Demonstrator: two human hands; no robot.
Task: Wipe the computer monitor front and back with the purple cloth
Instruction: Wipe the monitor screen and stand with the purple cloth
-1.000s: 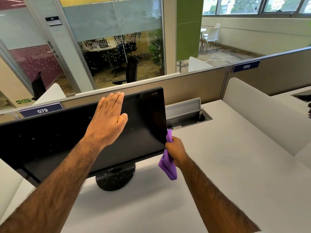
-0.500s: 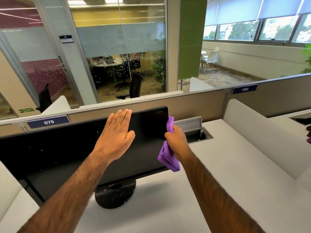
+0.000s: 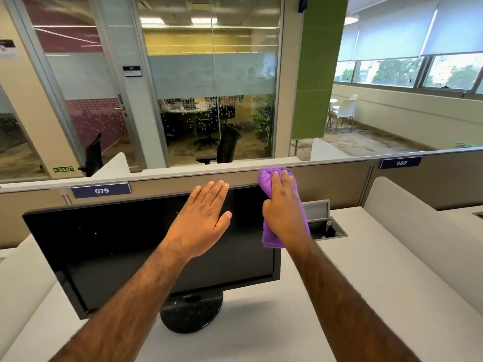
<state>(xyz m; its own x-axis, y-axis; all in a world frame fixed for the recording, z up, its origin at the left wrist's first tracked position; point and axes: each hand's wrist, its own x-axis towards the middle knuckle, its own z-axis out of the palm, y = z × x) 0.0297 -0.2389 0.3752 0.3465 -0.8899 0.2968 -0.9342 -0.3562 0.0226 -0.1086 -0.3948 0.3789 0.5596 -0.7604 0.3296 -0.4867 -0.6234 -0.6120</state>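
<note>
Monitor (image 3: 104,244) back hidden

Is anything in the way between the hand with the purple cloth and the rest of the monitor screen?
Yes. The left hand lies flat, fingers spread, over the upper middle of the monitor, directly left of the purple cloth held under the right hand at the top right corner. A leftward swipe would meet it; below the cloth the screen is unobstructed.

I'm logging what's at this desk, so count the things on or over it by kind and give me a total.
Monitor: 1
Purple cloth: 1
Hands: 2, left hand flat against the screen, right hand pressing the cloth at the monitor's top right corner
Open cable box in the desk: 1
Total: 5
</note>
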